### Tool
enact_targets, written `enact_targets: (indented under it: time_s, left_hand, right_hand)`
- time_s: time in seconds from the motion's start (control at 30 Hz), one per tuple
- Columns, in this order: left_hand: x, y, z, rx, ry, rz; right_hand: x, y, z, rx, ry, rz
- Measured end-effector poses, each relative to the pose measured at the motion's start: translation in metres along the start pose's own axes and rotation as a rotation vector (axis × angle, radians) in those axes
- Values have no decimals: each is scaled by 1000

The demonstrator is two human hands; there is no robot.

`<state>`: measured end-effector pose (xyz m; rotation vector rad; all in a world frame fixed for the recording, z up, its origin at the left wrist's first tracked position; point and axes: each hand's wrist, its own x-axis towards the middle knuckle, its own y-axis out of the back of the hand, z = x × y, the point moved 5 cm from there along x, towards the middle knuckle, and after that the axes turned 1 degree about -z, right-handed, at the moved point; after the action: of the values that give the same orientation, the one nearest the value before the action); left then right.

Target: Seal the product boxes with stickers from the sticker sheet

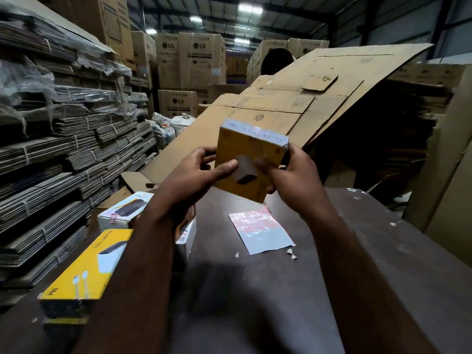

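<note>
**Light carton held in two hands above the sticker sheet**

The small yellow cardboard product box (246, 152) is held up off the dark brown table (370, 251), tilted, with its grey end face pointing to twelve o'clock. The left hand (201, 169) grips its nine o'clock edge, fingers curled behind and thumb pressed on the yellow face. The right hand (293, 175) wraps the three o'clock edge in the same way.

At six o'clock from the box, flat on the table, lies the pink-and-white gridded sticker sheet (260, 231). A long yellow-and-black carton (86, 264) and a white printed carton (122, 213) sit at about eight o'clock.

The box looks light and fairly stiff, though thin card will probably dent under a hard squeeze. Its printed face is likely smooth, so holding it by opposite edges seems safest, leaving the flap seam bare. A pale pink mark on the grey end may be a sticker, but it is too blurred to tell. The stickers are probably thin and prone to curling, so they are best lifted by a corner.
</note>
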<state>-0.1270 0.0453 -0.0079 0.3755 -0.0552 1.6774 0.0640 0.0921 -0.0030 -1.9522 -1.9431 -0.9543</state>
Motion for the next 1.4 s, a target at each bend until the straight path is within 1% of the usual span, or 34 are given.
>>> enact_targets:
  time_s: [0.1,0.17,0.33,0.43,0.5,0.6,0.8,0.93,1.17,1.27,1.4]
  left_hand:
    - [2,0,-1,25,-20,60]
    - [1,0,-3,29,-23,134]
    - [-9,0,-10,38,-12,253]
    - [-16,10,-18,70,47,287]
    - [-23,24,-23,133,107,284]
    - [-44,49,-29,232,185,292]
    - [-93,98,-33,307,266,298]
    - [-109,123,-32,352,287,309]
    - [-132,150,-32,485,357,289]
    - [-140,157,-35,477,372,284]
    - [-146,164,-43,406,400,282]
  right_hand:
    - [0,-3,3,147,-119,-111]
    - [-1,-3,4,193,-169,-152]
    - [-10,-13,11,120,-302,-174]
    - [-15,-21,5,105,-333,-182]
    - [-21,-29,-3,70,-329,-167]
    - [-38,-52,-18,-57,-252,-179]
    - [-82,-98,-33,-56,-238,-318]
    - [-97,-116,-51,-79,-212,-352]
    - [-119,-145,-60,-89,-268,-415]
    - [-126,-156,-59,-116,-286,-431]
    - [-131,-167,-58,-201,-272,-393]
